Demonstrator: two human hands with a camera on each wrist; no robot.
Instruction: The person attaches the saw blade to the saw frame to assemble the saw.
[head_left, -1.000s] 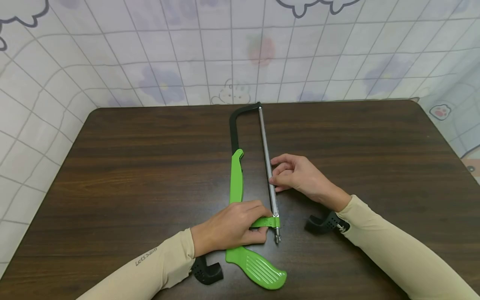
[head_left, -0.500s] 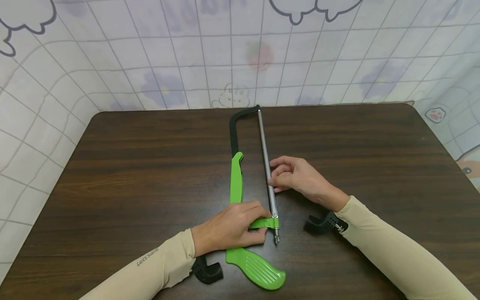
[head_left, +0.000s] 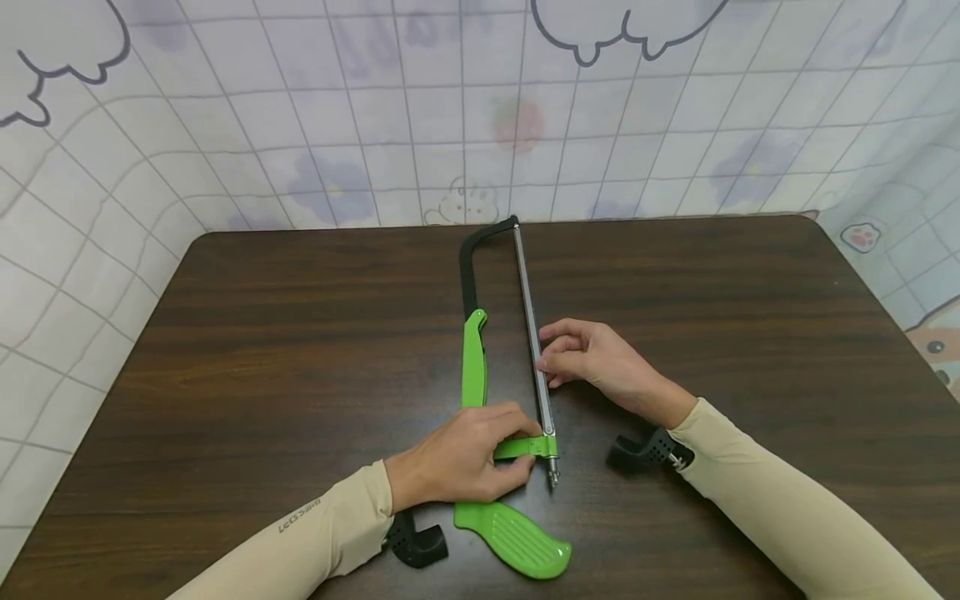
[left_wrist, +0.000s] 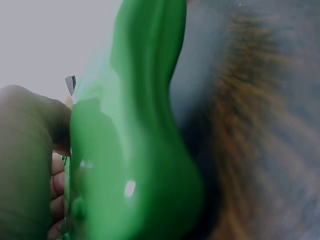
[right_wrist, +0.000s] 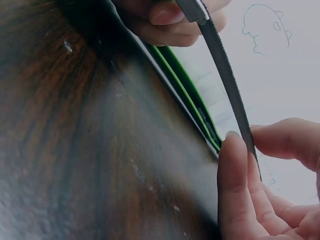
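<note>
A hacksaw [head_left: 473, 358] with a green handle and a black front frame lies on the table, its tip toward the far edge. My left hand [head_left: 465, 454] grips the green lower part of the frame, thumb and fingers around the short crossbar by the blade's near end. The green handle [left_wrist: 135, 150] fills much of the left wrist view. With thumb and fingertips, my right hand [head_left: 596, 358] pinches the thin saw blade [head_left: 528, 317] near its middle. The right wrist view shows the toothed blade [right_wrist: 227, 75] running between the thumb and fingers, beside the green frame [right_wrist: 185, 90].
The dark wood-grain table [head_left: 300, 333] extends to both sides of the saw. A white grid-patterned wall covering [head_left: 420, 100] rises behind its far edge. Black wrist mounts [head_left: 416, 546] sit under both sleeves. A metal screw end [head_left: 553, 473] sticks out past the crossbar.
The head view has tilted slightly, so the wall and far table edge sit lower in it. Both hands keep their holds on the saw, with hardly any movement.
</note>
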